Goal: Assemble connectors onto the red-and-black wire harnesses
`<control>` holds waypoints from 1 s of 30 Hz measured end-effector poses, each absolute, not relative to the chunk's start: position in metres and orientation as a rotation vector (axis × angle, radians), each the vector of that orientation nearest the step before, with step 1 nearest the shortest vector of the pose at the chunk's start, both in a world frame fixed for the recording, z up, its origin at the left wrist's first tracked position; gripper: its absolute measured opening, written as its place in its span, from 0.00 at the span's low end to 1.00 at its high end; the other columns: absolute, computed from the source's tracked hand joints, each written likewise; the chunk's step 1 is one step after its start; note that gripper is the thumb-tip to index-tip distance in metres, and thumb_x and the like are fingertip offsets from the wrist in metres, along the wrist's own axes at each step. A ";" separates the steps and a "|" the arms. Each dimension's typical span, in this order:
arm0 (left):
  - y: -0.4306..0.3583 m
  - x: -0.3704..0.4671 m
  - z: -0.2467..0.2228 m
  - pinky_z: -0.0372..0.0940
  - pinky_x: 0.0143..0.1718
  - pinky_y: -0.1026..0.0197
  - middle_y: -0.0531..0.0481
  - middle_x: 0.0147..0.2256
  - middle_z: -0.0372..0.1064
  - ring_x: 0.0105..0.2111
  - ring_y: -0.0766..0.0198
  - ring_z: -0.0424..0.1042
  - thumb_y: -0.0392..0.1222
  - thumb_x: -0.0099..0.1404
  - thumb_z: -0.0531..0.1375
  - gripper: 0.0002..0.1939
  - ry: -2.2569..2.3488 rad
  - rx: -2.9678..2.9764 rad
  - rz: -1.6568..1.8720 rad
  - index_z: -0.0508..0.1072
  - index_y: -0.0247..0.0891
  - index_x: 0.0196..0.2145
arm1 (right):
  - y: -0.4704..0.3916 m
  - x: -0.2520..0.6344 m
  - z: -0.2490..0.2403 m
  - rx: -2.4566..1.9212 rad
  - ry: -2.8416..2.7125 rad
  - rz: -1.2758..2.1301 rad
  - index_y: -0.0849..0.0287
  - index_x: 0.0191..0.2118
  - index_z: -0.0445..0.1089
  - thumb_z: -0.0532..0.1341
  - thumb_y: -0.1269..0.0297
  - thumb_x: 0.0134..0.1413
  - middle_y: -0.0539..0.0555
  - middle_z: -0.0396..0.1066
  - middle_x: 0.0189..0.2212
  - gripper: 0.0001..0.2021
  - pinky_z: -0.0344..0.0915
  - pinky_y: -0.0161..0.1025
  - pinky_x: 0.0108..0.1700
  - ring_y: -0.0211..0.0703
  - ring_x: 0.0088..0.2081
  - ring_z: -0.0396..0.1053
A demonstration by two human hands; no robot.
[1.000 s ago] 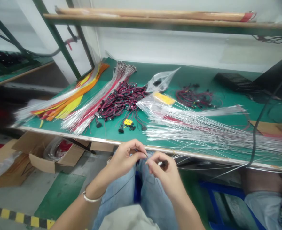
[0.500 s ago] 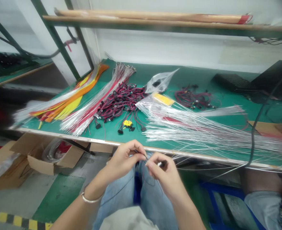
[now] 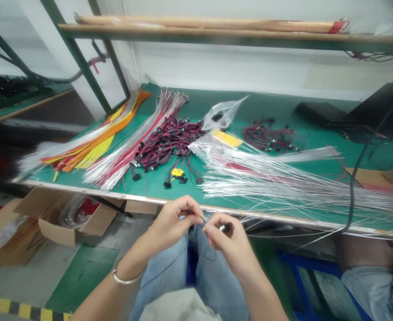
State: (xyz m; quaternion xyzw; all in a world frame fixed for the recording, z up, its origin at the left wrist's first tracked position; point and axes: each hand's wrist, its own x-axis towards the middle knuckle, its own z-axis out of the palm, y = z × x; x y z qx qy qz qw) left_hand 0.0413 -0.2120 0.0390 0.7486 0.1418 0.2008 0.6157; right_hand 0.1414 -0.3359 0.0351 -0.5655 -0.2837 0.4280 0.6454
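In front of the bench edge, over my lap, my left hand (image 3: 176, 220) pinches a thin dark wire (image 3: 169, 266) that trails down across my jeans. Close beside it, my right hand (image 3: 226, 236) is closed around a black connector (image 3: 228, 228), its fingertips almost meeting those of the left. Wire passes between the two pinches, but its fine ends are too small to make out. Beyond my hands on the green bench lie a small yellow pile (image 3: 177, 172), small black pieces (image 3: 183, 179) and a heap of red-and-black cables (image 3: 169, 138).
Silvery wires (image 3: 266, 178) spread over the bench's right side, some past its edge. Orange and yellow sleeves (image 3: 106, 130) lie left. Open cardboard boxes (image 3: 58, 229) stand on the floor at left. A black cable (image 3: 353, 191) hangs at right, near another person's leg (image 3: 363, 258).
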 end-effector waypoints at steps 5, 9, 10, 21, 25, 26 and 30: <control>-0.208 0.037 0.042 0.59 0.33 0.65 0.52 0.28 0.68 0.31 0.68 0.66 0.28 0.62 0.52 0.07 0.177 2.276 0.632 0.66 0.37 0.30 | -0.335 0.143 0.034 -1.420 -0.739 0.852 0.63 0.25 0.67 0.61 0.60 0.50 0.50 0.65 0.18 0.11 0.49 0.30 0.22 0.32 0.21 0.57; -0.208 0.036 0.045 0.61 0.36 0.65 0.52 0.32 0.70 0.33 0.67 0.69 0.30 0.62 0.53 0.08 0.207 2.271 0.598 0.63 0.38 0.40 | -0.335 0.143 0.027 -1.305 -0.593 0.982 0.61 0.38 0.64 0.64 0.58 0.47 0.48 0.67 0.17 0.15 0.46 0.30 0.21 0.30 0.17 0.57; -0.208 0.035 0.046 0.61 0.36 0.65 0.52 0.32 0.70 0.33 0.68 0.70 0.31 0.62 0.54 0.11 0.219 2.225 0.549 0.62 0.39 0.43 | -0.335 0.143 0.026 -1.259 -0.564 1.034 0.61 0.40 0.62 0.65 0.57 0.46 0.47 0.67 0.17 0.18 0.45 0.29 0.21 0.30 0.17 0.57; -0.208 0.032 0.045 0.60 0.35 0.64 0.51 0.29 0.70 0.31 0.66 0.67 0.37 0.59 0.60 0.03 0.267 2.037 0.424 0.74 0.39 0.33 | -0.333 0.143 0.028 -1.117 -0.473 1.162 0.62 0.43 0.64 0.70 0.57 0.37 0.47 0.67 0.16 0.26 0.45 0.27 0.20 0.32 0.19 0.62; -0.209 0.029 0.044 0.58 0.43 0.60 0.47 0.36 0.65 0.39 0.63 0.64 0.40 0.61 0.58 0.06 0.231 2.063 0.456 0.75 0.40 0.32 | -0.333 0.141 0.026 -1.147 -0.485 1.161 0.65 0.46 0.64 0.69 0.57 0.38 0.48 0.66 0.16 0.28 0.44 0.27 0.19 0.28 0.16 0.55; -0.210 0.028 0.045 0.58 0.43 0.60 0.48 0.36 0.63 0.40 0.63 0.63 0.40 0.62 0.57 0.06 0.232 2.063 0.425 0.74 0.39 0.32 | -0.333 0.141 0.026 -1.144 -0.478 1.168 0.65 0.46 0.64 0.70 0.57 0.38 0.48 0.66 0.15 0.29 0.43 0.27 0.19 0.27 0.15 0.53; -0.210 0.025 0.047 0.58 0.40 0.63 0.50 0.33 0.60 0.37 0.65 0.62 0.38 0.61 0.57 0.04 0.201 2.023 0.314 0.70 0.37 0.30 | -0.333 0.138 0.027 -1.074 -0.428 1.203 0.63 0.46 0.63 0.72 0.55 0.32 0.47 0.66 0.14 0.33 0.43 0.27 0.18 0.28 0.14 0.53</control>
